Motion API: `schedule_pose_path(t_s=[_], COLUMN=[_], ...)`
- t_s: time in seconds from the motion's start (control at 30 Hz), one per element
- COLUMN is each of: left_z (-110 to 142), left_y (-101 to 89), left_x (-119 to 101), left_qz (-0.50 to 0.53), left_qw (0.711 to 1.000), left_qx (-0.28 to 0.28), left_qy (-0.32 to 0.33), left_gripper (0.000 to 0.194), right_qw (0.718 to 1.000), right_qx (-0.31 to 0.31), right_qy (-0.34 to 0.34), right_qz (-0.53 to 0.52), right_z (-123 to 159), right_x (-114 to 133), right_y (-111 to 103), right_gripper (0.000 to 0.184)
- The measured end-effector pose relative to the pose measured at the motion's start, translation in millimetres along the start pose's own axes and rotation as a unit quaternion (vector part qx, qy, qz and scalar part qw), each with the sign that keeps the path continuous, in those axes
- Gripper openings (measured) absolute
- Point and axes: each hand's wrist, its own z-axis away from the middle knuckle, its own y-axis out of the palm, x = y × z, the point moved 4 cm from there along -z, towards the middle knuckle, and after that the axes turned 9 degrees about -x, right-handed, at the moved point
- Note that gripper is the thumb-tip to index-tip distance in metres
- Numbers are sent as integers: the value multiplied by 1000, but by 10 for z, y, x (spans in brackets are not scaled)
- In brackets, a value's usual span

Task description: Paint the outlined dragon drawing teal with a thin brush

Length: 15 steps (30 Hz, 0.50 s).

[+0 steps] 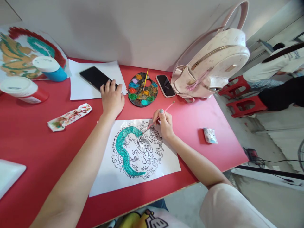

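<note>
Pink brush point(152, 124), one: lying aslant in the right hand point(166, 123), thumb and fingers pinching its handle; tip reaching the upper middle of the sheet point(135, 148), contact too fine to tell. Probably weighing very little, handle feeling stiff and smooth, bristles bending softly; best hold is likely falling low on the handle, clear of the bristles.

Sheet, one: lying flat on the red table point(59, 152), showing a dragon outline partly in green. Probably handling as light, limp and easily creased, any damp paint smearing; bare margins are offering the safest hold.

Left hand point(112, 98): resting palm down, fingers slightly spread over the near end of the black phone point(95, 77); not visibly pinching anything.

Phones, two: the black phone lying on white paper point(78, 88), a smaller phone point(165, 85) lying between palette and backpack.

Palette point(137, 102), one: holding many paints, a yellow brush point(145, 80) lying across it. Brushes showing: two.

Jars, two: a red jar point(35, 95) and a blue jar point(55, 75), both standing at left.

Backpack point(213, 63), one: leaning against the wall.

Packet point(210, 135), one: lying at right.

Stained strip point(70, 117), one: lying left of the sheet.
</note>
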Motion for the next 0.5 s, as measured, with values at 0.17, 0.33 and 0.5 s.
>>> schedule_pose_path(t_s=[0.17, 0.33, 0.5], left_z=[3, -2, -6], left_y=[-8, -1, 14], left_x=[-7, 5, 14], left_qz=[-4, -16, -34], left_qw=[1000, 1000, 999], left_qx=[-7, -7, 7], left_qy=[4, 6, 10], left_gripper=[60, 63, 60], right_qw=[1000, 999, 995], right_qx=[21, 47, 52], right_qy=[1, 7, 12], right_qz=[-7, -23, -86], right_z=[-14, -11, -6], right_x=[10, 9, -19], right_y=[14, 16, 50], right_gripper=[83, 80, 62])
